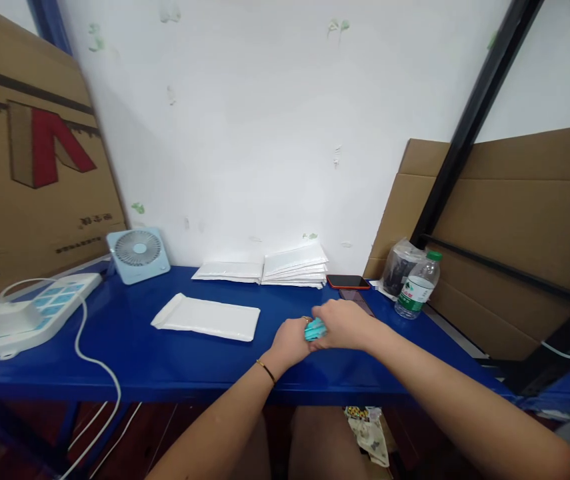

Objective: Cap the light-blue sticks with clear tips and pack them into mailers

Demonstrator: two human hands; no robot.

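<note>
My left hand (pixel 289 343) and my right hand (pixel 345 325) meet over the blue table (pixel 165 360), right of the middle. Both are closed round a small teal item (pixel 315 329) held between them; what it is stays unclear. A thin bracelet sits on my left wrist. A white padded envelope (pixel 207 317) lies flat on the table just left of my hands.
A stack of white envelopes (pixel 295 267) lies against the wall, with an orange-edged phone (pixel 347 282) beside it. A water bottle (pixel 417 284) and a clear bag stand at the right. A small fan (pixel 138 253) and a power strip (pixel 39 310) sit at the left. Cardboard boxes flank both sides.
</note>
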